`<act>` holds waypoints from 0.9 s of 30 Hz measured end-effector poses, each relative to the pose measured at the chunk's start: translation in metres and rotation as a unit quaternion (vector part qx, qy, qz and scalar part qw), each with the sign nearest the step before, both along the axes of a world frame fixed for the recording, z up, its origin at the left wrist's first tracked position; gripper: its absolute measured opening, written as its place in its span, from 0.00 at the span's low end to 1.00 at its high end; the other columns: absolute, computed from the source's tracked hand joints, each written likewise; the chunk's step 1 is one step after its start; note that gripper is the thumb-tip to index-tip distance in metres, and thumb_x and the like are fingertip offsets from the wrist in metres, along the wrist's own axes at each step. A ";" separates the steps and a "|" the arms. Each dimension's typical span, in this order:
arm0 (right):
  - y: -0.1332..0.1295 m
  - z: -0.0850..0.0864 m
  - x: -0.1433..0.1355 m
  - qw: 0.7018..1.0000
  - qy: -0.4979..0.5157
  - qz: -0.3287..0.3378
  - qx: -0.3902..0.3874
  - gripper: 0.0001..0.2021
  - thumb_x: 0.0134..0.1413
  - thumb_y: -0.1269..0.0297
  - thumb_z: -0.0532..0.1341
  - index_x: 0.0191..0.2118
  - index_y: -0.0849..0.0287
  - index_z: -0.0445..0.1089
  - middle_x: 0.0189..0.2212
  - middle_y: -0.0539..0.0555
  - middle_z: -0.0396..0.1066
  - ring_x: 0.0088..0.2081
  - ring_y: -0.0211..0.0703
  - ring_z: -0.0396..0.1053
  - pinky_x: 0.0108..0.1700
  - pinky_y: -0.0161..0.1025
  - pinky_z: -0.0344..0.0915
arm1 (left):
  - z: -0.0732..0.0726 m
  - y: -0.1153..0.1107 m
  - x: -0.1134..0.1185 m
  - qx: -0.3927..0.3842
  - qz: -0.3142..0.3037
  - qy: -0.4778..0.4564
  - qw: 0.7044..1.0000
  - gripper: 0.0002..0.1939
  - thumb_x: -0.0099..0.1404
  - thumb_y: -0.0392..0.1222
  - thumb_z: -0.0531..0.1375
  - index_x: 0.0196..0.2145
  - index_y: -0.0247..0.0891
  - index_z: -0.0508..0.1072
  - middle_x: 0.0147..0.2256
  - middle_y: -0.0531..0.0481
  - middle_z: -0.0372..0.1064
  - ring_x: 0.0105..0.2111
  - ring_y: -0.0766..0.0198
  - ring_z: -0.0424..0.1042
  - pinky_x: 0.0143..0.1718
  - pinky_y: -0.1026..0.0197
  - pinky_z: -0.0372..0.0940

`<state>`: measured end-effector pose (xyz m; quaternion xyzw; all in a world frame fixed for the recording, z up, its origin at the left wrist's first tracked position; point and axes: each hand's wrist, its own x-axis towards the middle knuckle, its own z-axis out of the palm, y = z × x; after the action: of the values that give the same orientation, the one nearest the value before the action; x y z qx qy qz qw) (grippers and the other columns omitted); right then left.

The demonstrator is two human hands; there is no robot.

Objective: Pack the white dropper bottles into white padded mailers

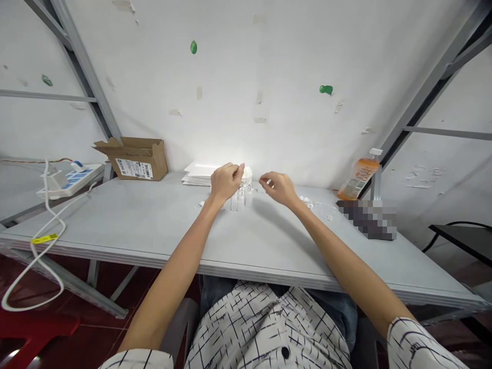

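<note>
Both my hands are raised over the back middle of the grey table (pixel 154 220). My left hand (pixel 226 180) has its fingers curled and pressed together; what they hold, if anything, is too small to name. To its right, my right hand (pixel 279 187) is in a pinch, with its fingertips turned toward the left one. Several small clear containers (pixel 241 199) stand between and below the hands, partly hidden by my left hand. Small white pieces (pixel 306 201) lie to the right of my right hand, with a thin white strand near them.
White sheets (pixel 198 173) are stacked behind my left hand. An open cardboard box (pixel 140 159) stands at the back left, beyond it a power strip (pixel 73 180) with a white cable. At the right are an orange bottle (pixel 359 177) and a blurred dark object (pixel 369 219).
</note>
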<state>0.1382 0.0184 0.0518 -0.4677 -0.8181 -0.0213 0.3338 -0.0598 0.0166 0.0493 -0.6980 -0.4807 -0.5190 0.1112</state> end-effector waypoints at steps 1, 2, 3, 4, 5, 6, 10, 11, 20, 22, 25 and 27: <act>0.004 0.000 0.010 1.000 0.016 -0.016 0.011 0.09 0.60 0.68 0.57 0.38 0.57 0.76 0.38 0.54 0.78 0.33 0.42 0.74 0.36 0.37 0.61 | 0.000 -0.001 0.000 0.004 0.000 0.001 1.000 0.26 0.73 0.51 0.50 0.18 0.39 0.66 0.23 0.49 0.69 0.25 0.64 0.65 0.26 0.60 0.50; 0.008 0.000 0.020 0.998 0.032 -0.041 0.021 0.09 0.59 0.68 0.57 0.38 0.57 0.76 0.38 0.54 0.78 0.34 0.43 0.74 0.37 0.37 0.62 | 0.001 -0.002 0.001 0.009 0.001 0.001 1.000 0.26 0.73 0.51 0.50 0.18 0.39 0.66 0.23 0.49 0.69 0.25 0.65 0.65 0.26 0.61 0.50; 0.012 -0.001 0.032 0.996 0.047 -0.070 0.029 0.09 0.59 0.68 0.57 0.39 0.57 0.75 0.39 0.54 0.78 0.36 0.44 0.75 0.38 0.38 0.63 | 0.002 -0.004 0.003 0.016 0.004 -0.001 1.000 0.26 0.73 0.51 0.50 0.18 0.39 0.65 0.22 0.49 0.68 0.24 0.65 0.64 0.26 0.61 0.50; 0.017 -0.003 0.044 0.994 0.058 -0.092 0.029 0.09 0.59 0.68 0.57 0.40 0.57 0.75 0.40 0.55 0.78 0.38 0.45 0.76 0.40 0.39 0.64 | 0.003 -0.006 0.005 0.026 0.007 -0.004 1.000 0.26 0.73 0.50 0.50 0.18 0.39 0.65 0.22 0.49 0.68 0.24 0.65 0.63 0.26 0.61 0.49; 0.021 -0.005 0.055 0.991 0.068 -0.113 0.021 0.09 0.58 0.68 0.58 0.40 0.57 0.75 0.42 0.55 0.78 0.40 0.46 0.76 0.41 0.40 0.64 | 0.005 -0.009 0.007 0.038 0.009 -0.007 0.999 0.26 0.73 0.50 0.50 0.19 0.39 0.65 0.22 0.49 0.67 0.23 0.66 0.62 0.26 0.61 0.49; 0.024 -0.008 0.065 0.988 0.079 -0.132 0.011 0.10 0.58 0.68 0.58 0.42 0.57 0.75 0.43 0.55 0.78 0.41 0.46 0.76 0.42 0.40 0.65 | 0.006 -0.013 0.010 0.051 0.008 -0.010 0.999 0.25 0.73 0.49 0.49 0.19 0.38 0.65 0.22 0.50 0.67 0.23 0.66 0.61 0.25 0.61 0.49; 0.034 -0.022 0.087 0.982 0.066 -0.172 -0.030 0.15 0.60 0.67 0.57 0.51 0.57 0.72 0.47 0.56 0.77 0.45 0.48 0.76 0.46 0.44 0.68 | 0.002 -0.027 0.030 0.087 -0.033 0.018 0.995 0.25 0.73 0.46 0.49 0.19 0.39 0.62 0.21 0.51 0.64 0.22 0.67 0.59 0.25 0.61 0.50; 0.036 -0.025 0.086 0.984 0.045 -0.168 -0.039 0.17 0.60 0.67 0.57 0.54 0.57 0.71 0.49 0.57 0.76 0.47 0.50 0.75 0.48 0.46 0.68 | -0.001 -0.030 0.036 0.092 -0.047 0.037 0.994 0.24 0.73 0.46 0.49 0.18 0.39 0.61 0.20 0.51 0.63 0.22 0.67 0.60 0.25 0.61 0.50; 0.036 -0.048 0.051 0.986 -0.142 -0.035 -0.076 0.31 0.62 0.73 0.53 0.70 0.58 0.53 0.69 0.58 0.54 0.67 0.51 0.56 0.61 0.49 0.62 | -0.049 -0.039 0.083 -0.006 -0.177 0.232 0.956 0.21 0.72 0.42 0.50 0.21 0.38 0.68 0.24 0.47 0.69 0.27 0.62 0.68 0.24 0.59 0.53; 0.035 -0.050 0.047 0.984 -0.151 -0.035 -0.093 0.30 0.63 0.71 0.52 0.70 0.60 0.53 0.69 0.60 0.52 0.67 0.53 0.56 0.61 0.50 0.62 | -0.049 -0.037 0.081 -0.019 -0.176 0.230 0.957 0.21 0.72 0.42 0.50 0.21 0.38 0.69 0.25 0.47 0.70 0.28 0.62 0.69 0.25 0.59 0.54; 0.033 -0.050 0.047 0.983 -0.149 -0.050 -0.092 0.29 0.63 0.69 0.53 0.69 0.63 0.54 0.69 0.62 0.53 0.64 0.58 0.61 0.59 0.51 0.64 | -0.045 -0.034 0.075 -0.027 -0.160 0.222 0.961 0.22 0.72 0.42 0.49 0.21 0.38 0.68 0.24 0.48 0.69 0.27 0.63 0.68 0.25 0.59 0.53; 0.033 -0.050 0.048 0.985 -0.142 -0.060 -0.078 0.28 0.62 0.71 0.53 0.68 0.62 0.57 0.67 0.62 0.57 0.59 0.58 0.67 0.55 0.50 0.67 | -0.044 -0.034 0.074 -0.028 -0.153 0.221 0.963 0.22 0.72 0.42 0.49 0.20 0.38 0.68 0.23 0.48 0.69 0.26 0.63 0.67 0.25 0.59 0.52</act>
<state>0.1859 0.0514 0.0019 -0.5328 -0.8267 -0.0439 0.1753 0.0141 -0.0169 0.0051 -0.8634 -0.3463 -0.3485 0.1143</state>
